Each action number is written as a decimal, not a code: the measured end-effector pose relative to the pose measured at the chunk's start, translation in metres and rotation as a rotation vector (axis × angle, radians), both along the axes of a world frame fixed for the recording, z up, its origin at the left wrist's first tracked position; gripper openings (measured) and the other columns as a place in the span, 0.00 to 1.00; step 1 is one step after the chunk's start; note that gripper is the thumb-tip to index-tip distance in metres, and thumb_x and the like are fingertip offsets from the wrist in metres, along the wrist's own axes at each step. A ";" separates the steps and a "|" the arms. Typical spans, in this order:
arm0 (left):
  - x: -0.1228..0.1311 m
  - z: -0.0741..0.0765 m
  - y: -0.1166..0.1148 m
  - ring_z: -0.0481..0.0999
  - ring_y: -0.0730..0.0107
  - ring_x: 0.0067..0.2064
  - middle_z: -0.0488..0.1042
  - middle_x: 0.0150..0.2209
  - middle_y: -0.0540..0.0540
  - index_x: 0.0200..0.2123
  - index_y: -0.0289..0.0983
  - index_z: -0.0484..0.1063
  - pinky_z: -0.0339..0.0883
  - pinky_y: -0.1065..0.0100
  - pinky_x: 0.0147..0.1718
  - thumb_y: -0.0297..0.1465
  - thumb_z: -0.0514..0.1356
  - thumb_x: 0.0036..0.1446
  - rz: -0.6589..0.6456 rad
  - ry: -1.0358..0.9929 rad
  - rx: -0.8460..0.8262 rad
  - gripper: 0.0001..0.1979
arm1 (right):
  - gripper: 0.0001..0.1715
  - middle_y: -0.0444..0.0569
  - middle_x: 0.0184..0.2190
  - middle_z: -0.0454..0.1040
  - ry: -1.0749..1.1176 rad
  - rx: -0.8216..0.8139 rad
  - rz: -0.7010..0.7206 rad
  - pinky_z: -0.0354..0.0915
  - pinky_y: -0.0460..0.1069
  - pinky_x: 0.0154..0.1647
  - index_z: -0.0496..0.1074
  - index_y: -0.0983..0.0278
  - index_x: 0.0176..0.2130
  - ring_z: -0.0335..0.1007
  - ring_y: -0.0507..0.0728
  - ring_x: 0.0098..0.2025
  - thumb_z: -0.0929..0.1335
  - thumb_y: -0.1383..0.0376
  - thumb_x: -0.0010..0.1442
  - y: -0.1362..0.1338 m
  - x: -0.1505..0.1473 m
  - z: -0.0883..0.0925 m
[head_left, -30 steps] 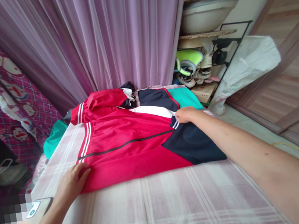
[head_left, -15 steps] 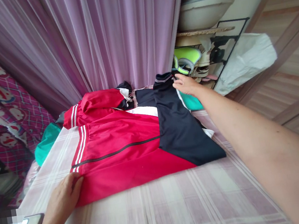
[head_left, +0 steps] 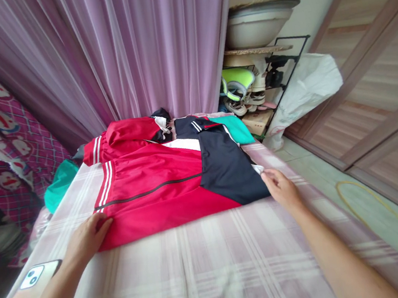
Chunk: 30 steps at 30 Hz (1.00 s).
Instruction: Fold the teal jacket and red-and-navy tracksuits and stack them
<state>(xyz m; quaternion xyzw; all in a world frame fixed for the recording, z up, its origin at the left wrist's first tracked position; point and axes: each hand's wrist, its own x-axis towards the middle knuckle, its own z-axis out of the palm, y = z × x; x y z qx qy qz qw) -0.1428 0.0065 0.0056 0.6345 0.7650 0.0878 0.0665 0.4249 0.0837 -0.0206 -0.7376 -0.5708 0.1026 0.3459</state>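
Note:
A red and dark navy zip jacket (head_left: 153, 190) lies folded over on the bed (head_left: 187, 279), its white-striped hem to the left and its navy part to the right. My left hand (head_left: 89, 235) is closed on the jacket's near left corner, thumb and fingers pinching the red cloth below the hem stripes. At the navy part's right edge, beside a small white bit of cloth (head_left: 257, 168), my right hand (head_left: 282, 189) pinches the jacket with bent fingers. A navy cuff with white stripes (head_left: 199, 125) lies folded across at the back.
A phone (head_left: 42, 282) lies by my left forearm. Teal cloth (head_left: 233, 128) sits behind the jacket, beneath a purple curtain (head_left: 134, 54). To the right stand a shoe rack (head_left: 288, 60), a white bag (head_left: 304, 90) and a wooden wardrobe (head_left: 376, 70).
My right hand has come from the far navy cuff toward me to the jacket's near right edge. The cuff now lies folded inward. My left hand stays at the hem corner.

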 end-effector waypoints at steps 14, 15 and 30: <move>0.009 0.008 -0.038 0.78 0.54 0.45 0.80 0.42 0.38 0.41 0.37 0.73 0.66 0.62 0.42 0.47 0.44 0.62 0.028 0.173 0.019 0.25 | 0.26 0.53 0.37 0.82 -0.524 -0.118 0.188 0.66 0.52 0.30 0.72 0.57 0.58 0.77 0.62 0.30 0.61 0.56 0.64 -0.004 0.007 -0.011; 0.009 0.010 -0.039 0.79 0.55 0.43 0.80 0.39 0.39 0.39 0.38 0.72 0.66 0.63 0.40 0.47 0.44 0.62 0.019 0.178 -0.008 0.24 | 0.25 0.52 0.35 0.82 -0.547 -0.110 0.188 0.66 0.52 0.30 0.72 0.57 0.58 0.76 0.61 0.30 0.61 0.56 0.65 -0.006 0.007 -0.013; 0.080 -0.011 -0.037 0.62 0.52 0.67 0.66 0.65 0.42 0.62 0.43 0.68 0.50 0.48 0.65 0.46 0.50 0.65 -0.173 0.218 0.176 0.27 | 0.29 0.55 0.68 0.60 -0.609 0.091 0.465 0.54 0.63 0.65 0.66 0.60 0.64 0.55 0.64 0.68 0.57 0.56 0.68 -0.022 -0.058 0.005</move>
